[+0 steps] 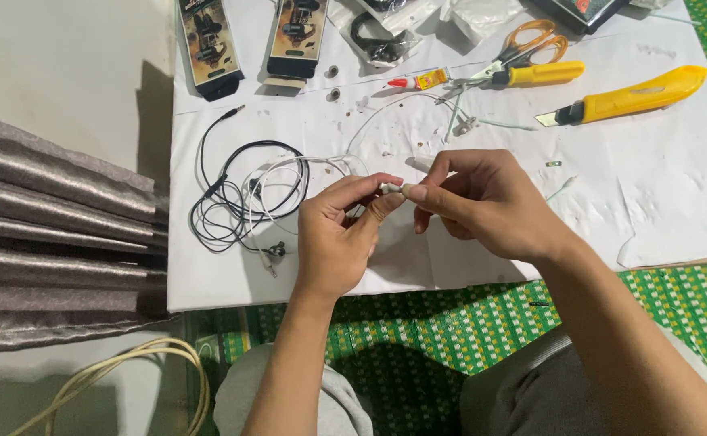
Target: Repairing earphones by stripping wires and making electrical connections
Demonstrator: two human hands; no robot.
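A: Hands, item one. Left hand and right hand meet over the white paper sheet; thumb and forefinger of each are pinched together on a small white earphone piece, held in the air between them, just above the sheet.

B: Handling note?

A: Judged from the pinch: keep the left hand as the anchor and let the right fingertips do the fine work, with little force, since the part looks tiny and its thin white cable trails off to the left. Slack in that cable should stay loose so nothing tugs the part.

B: Item two, behind the hands?

A: Black earphone cable, coiled and overlapping the white one; keep them from snagging.

B: Far row?

A: Small glue tube with red cap, orange-handled scissors, yellow utility knife with its blade out, well apart from the hands. Two carded earphone packs at the top edge.
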